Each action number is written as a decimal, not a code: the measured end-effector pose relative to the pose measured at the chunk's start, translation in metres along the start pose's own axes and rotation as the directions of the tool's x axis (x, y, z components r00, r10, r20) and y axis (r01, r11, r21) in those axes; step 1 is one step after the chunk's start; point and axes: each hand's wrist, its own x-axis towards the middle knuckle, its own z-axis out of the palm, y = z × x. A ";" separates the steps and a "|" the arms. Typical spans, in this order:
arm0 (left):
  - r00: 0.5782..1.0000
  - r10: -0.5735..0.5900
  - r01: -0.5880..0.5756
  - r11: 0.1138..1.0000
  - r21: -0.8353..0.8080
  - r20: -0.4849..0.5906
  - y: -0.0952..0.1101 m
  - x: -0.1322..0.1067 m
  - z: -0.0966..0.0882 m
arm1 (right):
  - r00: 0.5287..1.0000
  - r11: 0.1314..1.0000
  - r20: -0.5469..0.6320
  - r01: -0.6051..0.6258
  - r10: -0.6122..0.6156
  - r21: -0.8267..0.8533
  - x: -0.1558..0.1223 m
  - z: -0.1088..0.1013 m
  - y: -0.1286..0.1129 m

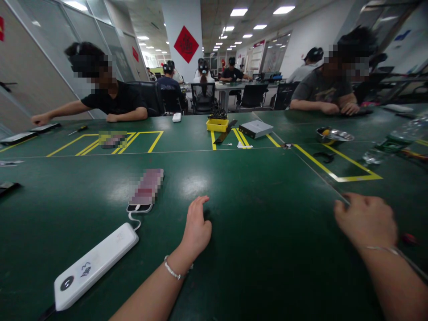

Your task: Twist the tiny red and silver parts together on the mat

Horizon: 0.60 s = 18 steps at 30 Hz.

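My left hand (197,225) rests side-on at the middle of the green table (254,249), its fingers stretched forward and the thumb apart. It holds nothing. My right hand (368,220) is palm down at the right, slightly blurred, with its thumb apart from loosely bent fingers. Nothing shows in it, though its underside is hidden. Left of my left hand lies a phone (147,187) with a blurred-out screen. A short white cable (135,219) runs from it to a white power bank (96,263) with handwriting on it.
Yellow tape outlines (359,179) mark the table. Farther off are a yellow bin (217,125) of black items, a grey box (256,129), a metal bowl (335,135) and a plastic bottle (397,136) lying down. Two people sit across the table; others sit behind.
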 end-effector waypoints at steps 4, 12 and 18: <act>0.995 -0.010 0.006 0.999 0.040 0.102 0.004 0.000 -0.001 | 0.919 0.929 0.153 0.346 -0.363 0.129 -0.016 0.007 -0.110; 0.973 0.091 -0.169 0.906 0.389 0.211 0.009 -0.006 0.004 | 0.717 0.733 0.227 0.544 -0.659 0.408 -0.069 0.023 -0.218; 0.965 0.094 -0.193 0.890 0.414 0.246 0.010 -0.005 0.002 | 0.820 0.840 0.231 0.454 -0.524 0.296 -0.029 0.011 -0.169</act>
